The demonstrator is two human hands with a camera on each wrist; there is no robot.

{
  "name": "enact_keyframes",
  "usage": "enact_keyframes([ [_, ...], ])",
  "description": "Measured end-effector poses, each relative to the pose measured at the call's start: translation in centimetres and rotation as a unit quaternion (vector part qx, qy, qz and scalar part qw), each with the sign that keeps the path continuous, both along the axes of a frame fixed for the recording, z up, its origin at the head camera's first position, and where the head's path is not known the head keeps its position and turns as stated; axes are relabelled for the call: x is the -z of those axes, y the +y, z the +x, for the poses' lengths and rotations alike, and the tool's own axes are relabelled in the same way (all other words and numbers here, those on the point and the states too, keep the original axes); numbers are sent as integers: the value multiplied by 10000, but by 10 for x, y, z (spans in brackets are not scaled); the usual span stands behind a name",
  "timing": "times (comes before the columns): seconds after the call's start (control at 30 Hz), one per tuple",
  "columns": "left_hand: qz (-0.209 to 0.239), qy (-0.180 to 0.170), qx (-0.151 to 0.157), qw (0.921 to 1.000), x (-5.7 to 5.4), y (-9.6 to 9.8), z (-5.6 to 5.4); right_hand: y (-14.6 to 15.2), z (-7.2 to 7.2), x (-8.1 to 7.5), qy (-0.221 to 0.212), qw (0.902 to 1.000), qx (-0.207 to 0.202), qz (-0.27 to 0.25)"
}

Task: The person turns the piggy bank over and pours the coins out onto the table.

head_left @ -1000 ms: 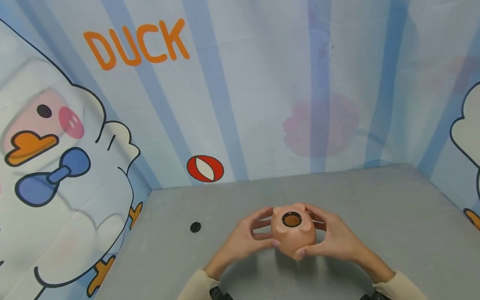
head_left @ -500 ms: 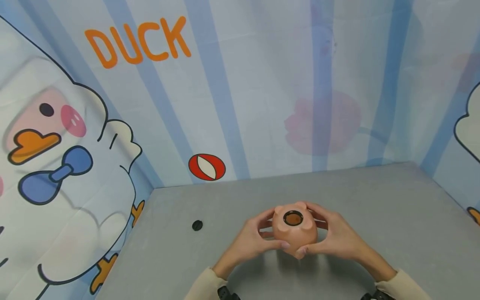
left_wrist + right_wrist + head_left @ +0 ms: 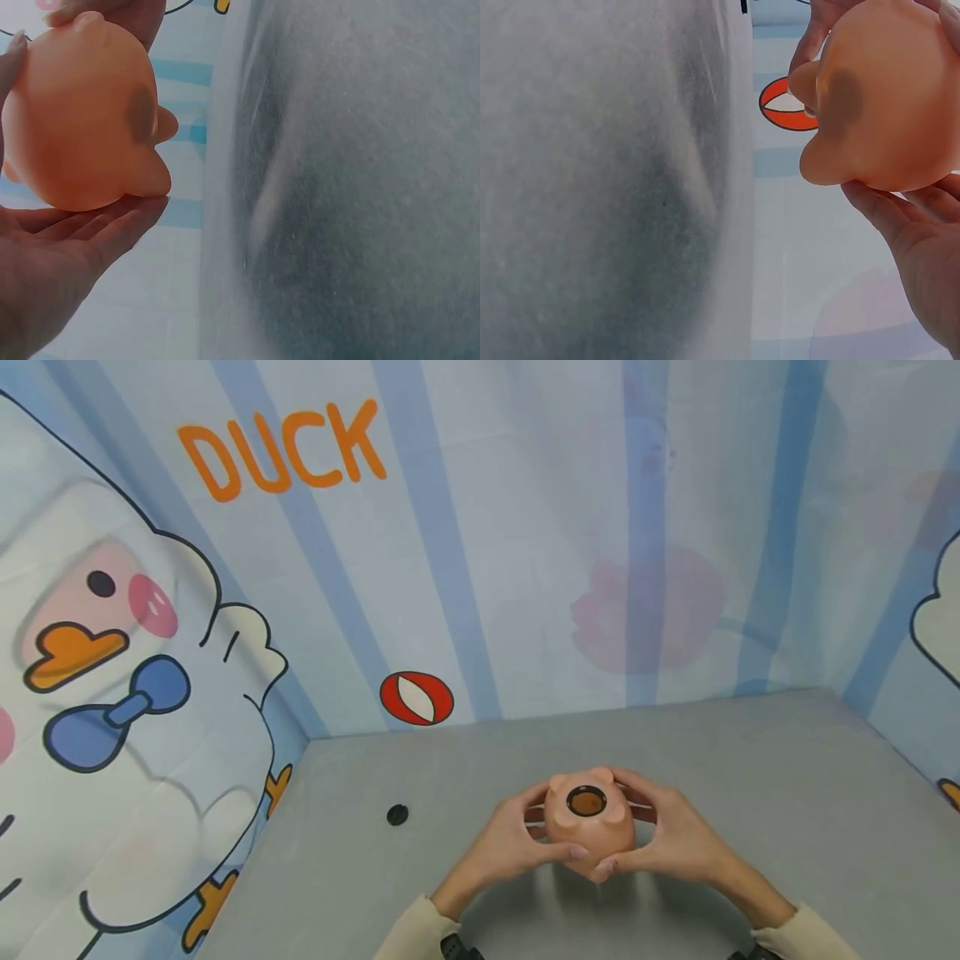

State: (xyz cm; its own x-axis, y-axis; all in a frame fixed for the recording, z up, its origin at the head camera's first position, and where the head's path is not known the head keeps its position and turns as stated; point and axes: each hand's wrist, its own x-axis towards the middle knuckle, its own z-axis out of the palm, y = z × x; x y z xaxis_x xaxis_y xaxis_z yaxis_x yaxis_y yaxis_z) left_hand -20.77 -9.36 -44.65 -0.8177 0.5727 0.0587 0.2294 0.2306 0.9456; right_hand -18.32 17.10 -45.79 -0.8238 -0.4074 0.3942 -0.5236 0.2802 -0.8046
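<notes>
Both hands grip a smooth, round, peach-coloured piggy bank [image 3: 596, 842] from its two sides, in the head view right of centre. Stubby feet surround a dark-rimmed round hole [image 3: 586, 801] in its underside, which is tipped upward. The left hand [image 3: 510, 835] has its thumb across the lower front and its fingers along the left side. On the other side, the right hand [image 3: 678, 831] holds it with the thumb low and the fingers behind. A shadow under the bank shows it raised off the table. Well to the left lies a small black round plug [image 3: 397, 814].
The grey table [image 3: 360, 893] meets a printed cloth backdrop [image 3: 525, 568] at the back and sides. A cartoon duck [image 3: 142, 810] is printed on the left panel. A dark band sits on each wrist.
The left hand has shifted right, its thumb sliding further across the piggy bank's front. The right hand keeps its grip, and the bank stays almost in place. The head view has shifted slightly.
</notes>
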Motion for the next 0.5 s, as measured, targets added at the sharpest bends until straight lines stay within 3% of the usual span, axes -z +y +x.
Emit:
enact_keyframes([
  [0.33, 7, 278, -282, 9992, -5, -3, 1, -4, -1, -7, -70, 9998, -4, 159],
  [0.5, -154, 738, -370, 9965, -8, -6, -2, -3, -5, -12, 53, 9996, -98, 258],
])
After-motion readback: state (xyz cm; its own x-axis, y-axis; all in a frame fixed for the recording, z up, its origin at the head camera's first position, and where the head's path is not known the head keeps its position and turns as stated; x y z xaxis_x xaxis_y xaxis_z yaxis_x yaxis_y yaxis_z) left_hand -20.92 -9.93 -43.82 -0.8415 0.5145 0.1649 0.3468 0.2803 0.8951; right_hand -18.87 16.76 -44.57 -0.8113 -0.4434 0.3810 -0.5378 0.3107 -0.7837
